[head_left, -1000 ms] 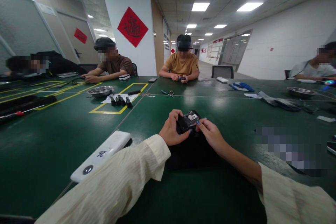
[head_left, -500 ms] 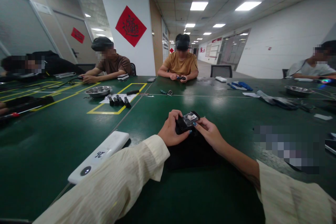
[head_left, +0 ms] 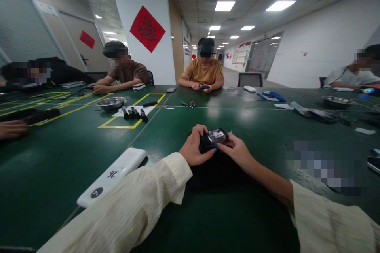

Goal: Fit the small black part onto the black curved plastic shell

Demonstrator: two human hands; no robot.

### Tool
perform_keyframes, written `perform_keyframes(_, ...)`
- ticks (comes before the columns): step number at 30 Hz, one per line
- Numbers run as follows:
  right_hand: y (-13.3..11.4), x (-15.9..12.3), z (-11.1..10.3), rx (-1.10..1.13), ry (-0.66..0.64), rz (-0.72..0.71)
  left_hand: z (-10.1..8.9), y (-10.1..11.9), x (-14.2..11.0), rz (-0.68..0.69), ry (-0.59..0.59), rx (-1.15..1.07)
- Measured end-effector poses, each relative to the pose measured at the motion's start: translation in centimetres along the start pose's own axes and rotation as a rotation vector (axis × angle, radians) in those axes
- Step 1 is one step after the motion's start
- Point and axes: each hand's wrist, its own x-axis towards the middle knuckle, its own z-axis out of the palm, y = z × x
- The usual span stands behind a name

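Observation:
Between my two hands, above the table, is a small black boxy device [head_left: 212,137] with a clear or greyish top and a small white piece or label on it. My left hand [head_left: 192,149] grips its left side, thumb along the near edge and fingers over the far left corner. My right hand [head_left: 239,151] closes on the right side, its thumb pressed to the near edge close to the left thumb. Most right fingers are hidden behind the device. Below it lies something flat and dark [head_left: 218,174] that I cannot make out.
To my left lies a white power bank [head_left: 111,178] marked 26. Farther off are several black cylindrical parts [head_left: 135,114], a metal bowl [head_left: 111,103] and pliers-like tools [head_left: 188,104]. A co-worker's hand [head_left: 13,129] rests at the left edge. Cloth [head_left: 313,112] lies right.
My right thumb has shifted left and down along the near edge, and the device has turned slightly. At far left, the red-handled tool has left view and a co-worker's hand shows more.

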Motion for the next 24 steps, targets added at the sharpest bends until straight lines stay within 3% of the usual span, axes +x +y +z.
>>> perform_keyframes(8,-0.2,-0.5,0.2,-0.16,0.046,-0.064,-0.3,0.3,0.2,-0.012,-0.05,-0.032)
perform_keyframes(14,-0.6,-1.0,0.5,-0.138,0.117,-0.122,-0.5,0.3,0.0,-0.027,-0.068,-0.075)
perform_keyframes(19,-1.3,-1.1,0.2,-0.288,0.028,-0.292,-0.3,-0.2,-0.2,0.0,-0.028,-0.101)
perform_keyframes(24,-2.0,-1.2,-0.1,-0.439,-0.178,-0.445,-0.4,-0.3,-0.5,-0.085,-0.082,-0.078)
